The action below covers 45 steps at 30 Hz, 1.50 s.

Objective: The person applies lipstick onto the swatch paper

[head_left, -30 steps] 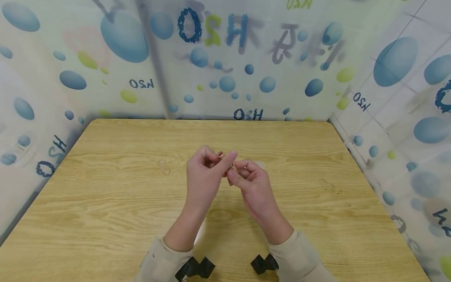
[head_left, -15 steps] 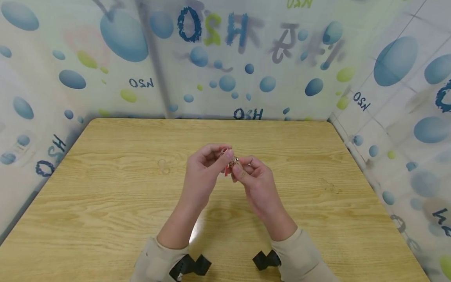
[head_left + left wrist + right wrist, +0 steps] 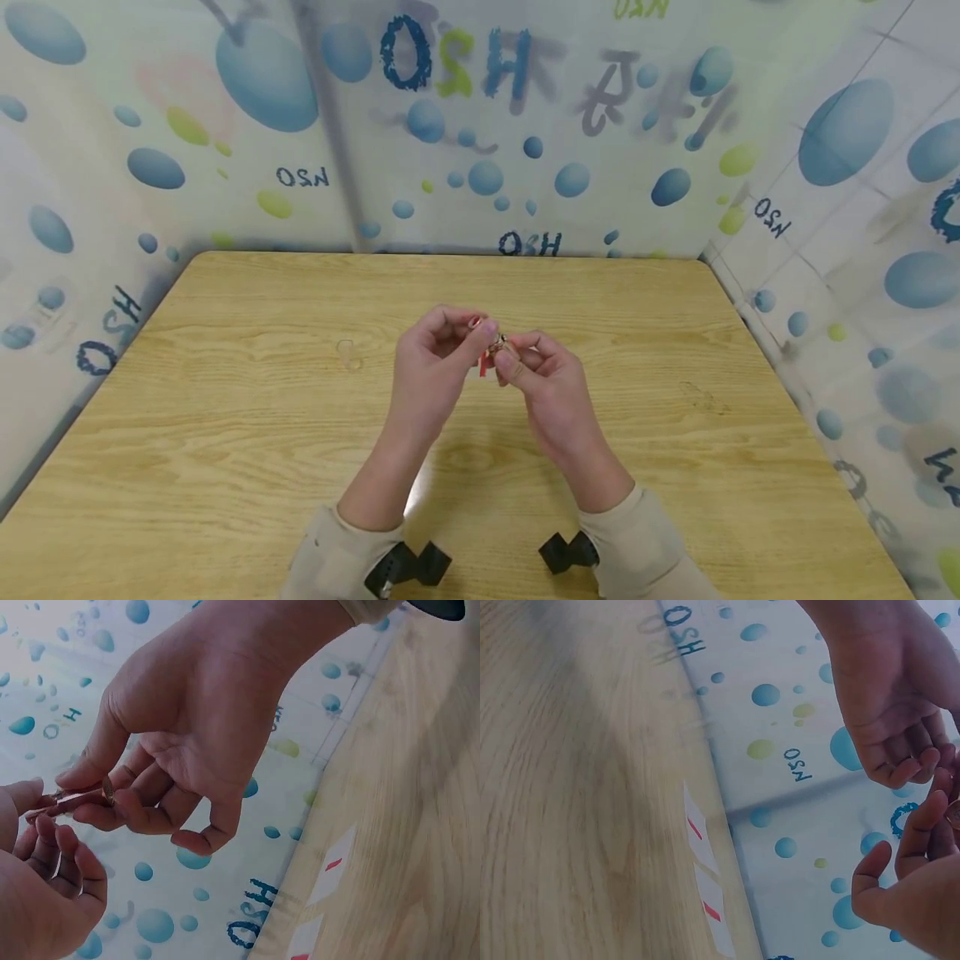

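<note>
Over the middle of the table, both hands hold one small red strap with shiny gold-coloured metal parts [image 3: 500,340]. My left hand [image 3: 431,362] pinches it between thumb and fingers, with a red loop at the fingertips and a red end [image 3: 483,365] hanging below. My right hand [image 3: 551,383] pinches the metal end. In the left wrist view, the red strap [image 3: 79,800] spans the two hands, and a round metal piece [image 3: 108,790] sits by the right fingers. Fingers hide much of it, so its exact kind is unclear.
The wood-grain table [image 3: 262,450] stretches around both hands. Patterned sheeting [image 3: 450,200] rises behind it and at the sides. White slips with red marks [image 3: 334,864] lie along the wood in the wrist views. A black device [image 3: 405,567] is on each sleeve.
Since a second ago, the hands have turned the strap, so its metal part and hanging red end show more. Over the last half second they have barely moved.
</note>
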Motion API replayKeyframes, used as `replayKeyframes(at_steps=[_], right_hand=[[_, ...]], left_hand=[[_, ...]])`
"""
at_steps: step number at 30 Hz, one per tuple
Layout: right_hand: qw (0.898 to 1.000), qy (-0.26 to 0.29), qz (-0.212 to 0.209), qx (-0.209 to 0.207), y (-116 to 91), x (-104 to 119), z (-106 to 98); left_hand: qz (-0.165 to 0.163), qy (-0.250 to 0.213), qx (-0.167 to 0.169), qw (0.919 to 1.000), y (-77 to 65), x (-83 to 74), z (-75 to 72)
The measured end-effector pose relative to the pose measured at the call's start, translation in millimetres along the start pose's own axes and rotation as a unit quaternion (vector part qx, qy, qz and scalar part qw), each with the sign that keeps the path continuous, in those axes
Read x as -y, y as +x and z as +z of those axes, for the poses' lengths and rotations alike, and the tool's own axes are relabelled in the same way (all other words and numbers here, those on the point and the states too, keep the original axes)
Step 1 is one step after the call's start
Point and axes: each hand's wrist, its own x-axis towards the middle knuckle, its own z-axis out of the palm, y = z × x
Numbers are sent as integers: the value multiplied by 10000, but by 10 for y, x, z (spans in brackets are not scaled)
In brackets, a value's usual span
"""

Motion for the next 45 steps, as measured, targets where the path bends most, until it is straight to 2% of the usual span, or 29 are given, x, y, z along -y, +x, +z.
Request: replayKeyframes(at_steps=[5,8,12,14,17,20,22,25,27,33,45], right_hand=[[9999,-67,-39,-92,19,43,-40],[9999,-49,-64,-147,27,64,-70],[9998,45,-94,-146,39,74,-105],[9998,61,-96,-135,47,67,-124],[9999,42,-86,-130,58,56,-143],[9999,8,-75,-108,65,52,-151],[9999,4,-83,-101,65,54,-151],[9999,3,-87,-109,66,55,-155],[9999,5,-82,-120,66,55,-156],[9999,-6,-56,-91,70,48,-155],[9999,-11,-5,-101,65,55,-157]], left_hand=[[198,787,33,9967,59,12,-150],[531,1631,-277,9848,124,-7,-334],[972,2737,-800,9535,229,-36,-681],[1061,3240,-861,9362,266,-30,-862],[976,4031,-639,9077,271,13,-1093],[686,4656,-277,8819,249,61,-1274],[444,4933,-62,8687,240,90,-1364],[110,5166,230,8558,245,126,-1457],[-83,5251,411,8500,259,160,-1499],[-459,5264,754,8457,303,267,-1563],[-942,5229,884,8426,335,345,-1560]])
